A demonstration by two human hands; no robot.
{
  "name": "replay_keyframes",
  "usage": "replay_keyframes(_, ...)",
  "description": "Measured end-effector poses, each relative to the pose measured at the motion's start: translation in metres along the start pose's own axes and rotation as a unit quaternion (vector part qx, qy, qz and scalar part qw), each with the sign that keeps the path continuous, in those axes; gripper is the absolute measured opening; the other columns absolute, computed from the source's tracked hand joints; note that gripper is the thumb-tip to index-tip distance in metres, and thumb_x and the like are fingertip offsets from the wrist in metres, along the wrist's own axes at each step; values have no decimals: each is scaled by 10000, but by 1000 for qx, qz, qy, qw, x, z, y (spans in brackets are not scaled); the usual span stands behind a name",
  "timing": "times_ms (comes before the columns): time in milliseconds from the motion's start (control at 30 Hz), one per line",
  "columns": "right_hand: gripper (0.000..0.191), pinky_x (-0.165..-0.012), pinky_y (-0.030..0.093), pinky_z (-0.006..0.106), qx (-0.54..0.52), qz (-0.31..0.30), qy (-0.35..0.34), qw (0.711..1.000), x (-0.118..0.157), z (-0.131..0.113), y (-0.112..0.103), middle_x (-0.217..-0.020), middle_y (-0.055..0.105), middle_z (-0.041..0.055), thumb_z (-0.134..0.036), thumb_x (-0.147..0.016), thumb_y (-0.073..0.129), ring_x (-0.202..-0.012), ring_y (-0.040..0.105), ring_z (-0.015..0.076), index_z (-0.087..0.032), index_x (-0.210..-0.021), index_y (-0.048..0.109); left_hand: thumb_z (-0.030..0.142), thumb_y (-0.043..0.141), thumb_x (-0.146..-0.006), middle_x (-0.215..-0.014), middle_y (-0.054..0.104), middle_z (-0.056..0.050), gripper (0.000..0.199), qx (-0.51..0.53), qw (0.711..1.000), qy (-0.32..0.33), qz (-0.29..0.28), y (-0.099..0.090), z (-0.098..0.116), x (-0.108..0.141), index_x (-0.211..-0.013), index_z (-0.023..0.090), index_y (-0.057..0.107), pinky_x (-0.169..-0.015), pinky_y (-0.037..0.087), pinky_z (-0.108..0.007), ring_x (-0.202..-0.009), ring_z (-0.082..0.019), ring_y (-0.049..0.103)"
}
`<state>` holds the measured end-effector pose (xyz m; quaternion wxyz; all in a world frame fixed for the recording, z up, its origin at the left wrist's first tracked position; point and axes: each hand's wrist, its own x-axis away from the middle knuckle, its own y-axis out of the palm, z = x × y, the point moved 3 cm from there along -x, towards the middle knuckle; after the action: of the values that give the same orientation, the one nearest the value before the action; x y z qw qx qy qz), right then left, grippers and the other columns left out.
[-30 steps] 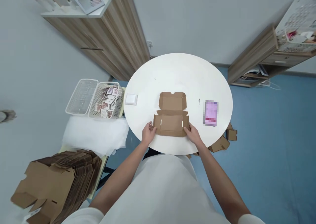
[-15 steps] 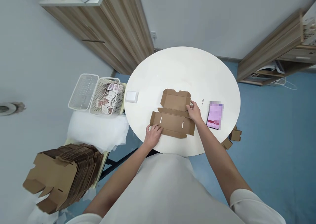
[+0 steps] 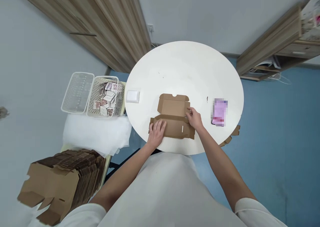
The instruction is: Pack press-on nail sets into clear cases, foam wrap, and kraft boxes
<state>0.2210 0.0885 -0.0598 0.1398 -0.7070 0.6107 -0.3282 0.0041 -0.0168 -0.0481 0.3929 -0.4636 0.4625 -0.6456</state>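
Here, a brown cardboard box (image 3: 172, 108) lay unfolded on the round white table (image 3: 185, 67).
Left hand (image 3: 156, 133) rested on its left end, fingers loosely spread; right hand (image 3: 195, 118) touched its right side near the fold, grip not determinable from where I stood. White packet (image 3: 132, 96) lay left of it, blurred pink object (image 3: 220, 112) right; basket (image 3: 121, 98) of cards (image 3: 109, 96) stood past the table's left edge.

A flat-cut brown cardboard box (image 3: 173, 129) lies opened out near the front edge of the rounded white counter (image 3: 185, 62); its lid panel spreads toward the far side, a small curved notch in the outer edge, and its wider base, nearer, shows a narrow pale slot toward the right end.
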Motion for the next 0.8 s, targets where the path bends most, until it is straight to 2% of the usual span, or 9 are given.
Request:
replay_keyframes(100,387,-754,441,317,29,-19,3,999,14,-6,2,-924,616,51,-275,-792,435,-842,565,171,-206,-1171,482,298,586,-680,-1441,183,-135,861,-25,999,16,-23,-10,-6,-9,-1393,169,122,-1034,102,-503,-1327,-309,95)
replay_keyframes(233,399,-786,438,312,66,-38,6,997,24,-11,6,-999,618,55,-263,-811,411,-884,565,170,-206,-1203,461,352,685,-564,-1451,150,-114,1040,-44,997,62,-34,-17,-13,-23,-1395,169,87,-1037,51,-518,-1331,-321,-24)
replay_keyframes(300,406,-819,426,321,95,-42,10,995,30,-15,7,-1053,608,63,-270,-830,375,-932,559,176,-202,-1225,441,359,703,-534,-1443,178,-114,1054,-40,995,83,-33,-17,-16,-26,-1390,166,118,-1036,31,-529,-1328,-327,-33)
replay_keyframes(367,436,-894,377,369,153,-25,2,988,42,-21,8,-1179,547,89,-308,-836,369,-1067,501,209,-193,-1254,409,342,702,-534,-1428,222,-116,1026,-34,994,97,-27,-16,-17,-26,-1383,163,154,-1036,18,-533,-1328,-326,-20)
replay_keyframes(467,621,-1008,189,491,274,17,-47,960,69,-33,14,-1414,267,117,-446,-773,465,-1292,223,297,-185,-1316,313,300,685,-558,-1408,267,-119,952,-17,994,105,-15,-13,-18,-21,-1367,165,203,-1037,4,-536,-1326,-326,21)
replay_keyframes(567,864,-1039,46,504,361,-37,-120,924,97,-38,32,-1463,108,96,-528,-666,569,-1336,30,303,-197,-1367,186,258,677,-567,-1395,288,-135,905,12,993,113,3,-11,-17,-14,-1352,173,237,-1036,-4,-538,-1321,-327,73)
replay_keyframes(667,1035,-1043,7,507,409,-81,-124,901,112,-30,52,-1462,103,104,-507,-584,653,-1337,-8,305,-180,-1387,85,237,696,-543,-1374,316,-149,914,48,991,122,12,-11,-16,-7,-1342,181,255,-1039,6,-533,-1318,-334,95)
replay_keyframes(733,1045,-1039,11,520,423,-83,-110,895,114,-24,61,-1459,113,112,-454,-587,669,-1337,11,303,-172,-1389,62,257,714,-526,-1386,293,-144,945,66,991,116,17,-10,-18,1,-1344,194,245,-1044,19,-524,-1323,-338,69)
replay_keyframes(800,1014,-1035,23,527,425,-77,-101,896,114,-19,67,-1458,114,113,-398,-607,666,-1337,32,295,-175,-1389,61,312,727,-519,-1418,216,-150,1001,87,993,67,31,-6,-28,12,-1359,198,196,-1038,47,-531,-1324,-350,33)
